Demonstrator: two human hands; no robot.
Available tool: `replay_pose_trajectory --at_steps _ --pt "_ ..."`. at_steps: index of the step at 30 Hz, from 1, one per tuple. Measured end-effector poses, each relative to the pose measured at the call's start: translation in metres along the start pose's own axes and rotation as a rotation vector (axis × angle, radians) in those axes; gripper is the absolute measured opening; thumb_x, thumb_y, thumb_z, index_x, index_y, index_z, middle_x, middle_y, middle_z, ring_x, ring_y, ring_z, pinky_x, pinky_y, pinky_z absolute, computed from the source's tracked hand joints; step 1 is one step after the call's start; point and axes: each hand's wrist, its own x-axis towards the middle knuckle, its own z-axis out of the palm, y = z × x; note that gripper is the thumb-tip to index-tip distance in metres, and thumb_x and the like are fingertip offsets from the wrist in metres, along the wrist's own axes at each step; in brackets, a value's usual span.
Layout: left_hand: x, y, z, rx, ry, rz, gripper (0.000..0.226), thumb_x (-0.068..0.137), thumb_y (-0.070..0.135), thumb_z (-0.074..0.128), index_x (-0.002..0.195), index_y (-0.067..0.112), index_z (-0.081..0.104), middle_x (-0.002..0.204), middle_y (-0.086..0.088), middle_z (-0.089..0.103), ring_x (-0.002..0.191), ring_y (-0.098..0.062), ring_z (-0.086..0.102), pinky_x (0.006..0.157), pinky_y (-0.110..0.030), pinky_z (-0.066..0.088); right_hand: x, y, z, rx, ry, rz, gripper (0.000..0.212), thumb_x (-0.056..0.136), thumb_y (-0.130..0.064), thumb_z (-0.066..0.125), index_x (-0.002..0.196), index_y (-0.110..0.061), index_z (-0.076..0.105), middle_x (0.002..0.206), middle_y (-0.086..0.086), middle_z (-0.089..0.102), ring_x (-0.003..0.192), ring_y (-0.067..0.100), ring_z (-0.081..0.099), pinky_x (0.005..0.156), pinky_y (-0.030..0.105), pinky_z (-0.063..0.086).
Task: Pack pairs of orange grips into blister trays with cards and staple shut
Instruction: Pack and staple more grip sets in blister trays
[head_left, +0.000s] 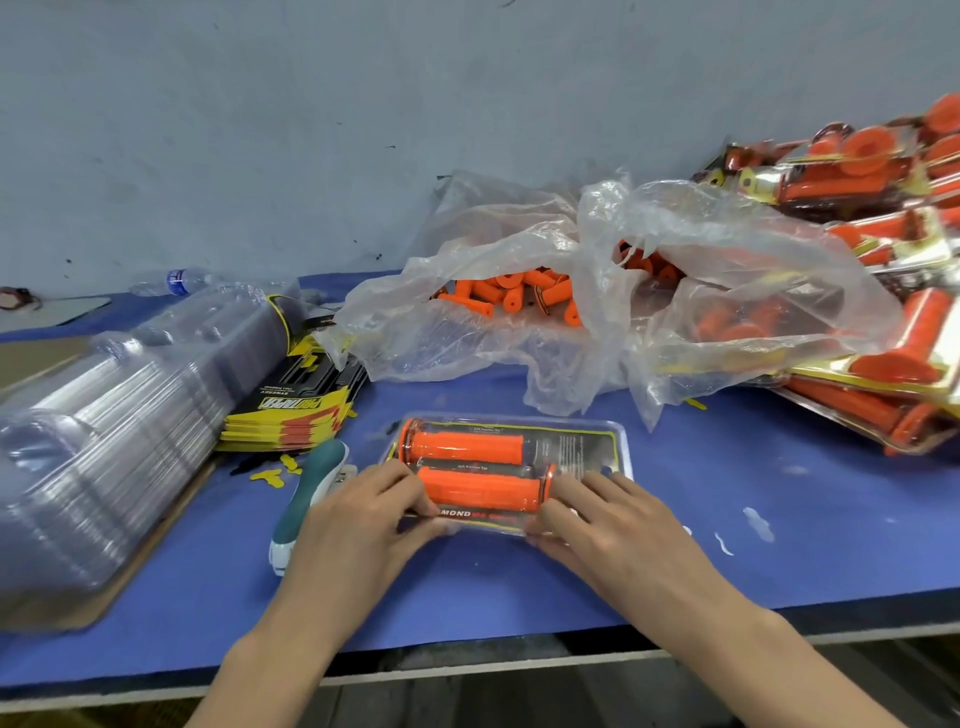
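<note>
A clear blister tray (587, 447) lies on the blue table in front of me, holding two orange grips (467, 447) side by side over a dark printed card. My left hand (363, 525) pinches the tray's near left edge. My right hand (597, 519) pinches the near right edge, fingers spread over the tray's rim. A teal and white stapler (311, 499) lies just left of my left hand.
A tall stack of empty clear trays (104, 426) and a pile of yellow-black cards (296, 410) sit at the left. A crumpled plastic bag (597, 291) of loose orange grips lies behind. Finished packs (883, 260) are heaped at the right. The table's front edge (519, 639) runs below my wrists.
</note>
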Motion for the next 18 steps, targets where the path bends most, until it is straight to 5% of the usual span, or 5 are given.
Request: replay_pose_trajectory --at_steps 4,10,18 --pt "-0.002 -0.021 -0.002 -0.089 -0.044 -0.088 0.029 0.073 0.058 0.067 0.068 0.034 0.052 0.084 0.02 0.056 0.072 -0.002 0.055 0.057 -0.011 0.035 0.0 0.004 -0.007 0.039 -0.022 0.027 0.027 0.093 -0.024 0.064 0.071 -0.018 0.05 0.07 -0.002 0.048 0.062 0.02 0.046 0.062 0.029 0.041" --pt "-0.001 -0.033 -0.004 -0.125 -0.068 -0.061 0.029 0.077 0.056 0.065 0.071 0.031 0.052 0.088 0.02 0.054 0.071 -0.007 0.056 0.058 -0.015 0.04 -0.008 0.016 -0.017 0.103 -0.057 0.057 0.028 0.096 -0.035 0.051 0.076 -0.017 0.06 0.089 -0.003 0.061 0.086 0.018 0.062 0.09 0.027 0.045" --pt "0.004 0.0 0.016 0.111 0.099 0.197 0.022 0.089 0.041 0.054 0.092 0.027 0.071 0.092 0.008 0.06 0.085 -0.017 0.056 0.079 -0.028 0.039 -0.008 0.019 -0.012 0.022 0.024 0.033 0.038 0.1 -0.034 0.043 0.071 -0.018 0.062 0.071 -0.007 0.057 0.068 0.013 0.06 0.093 0.032 0.053"
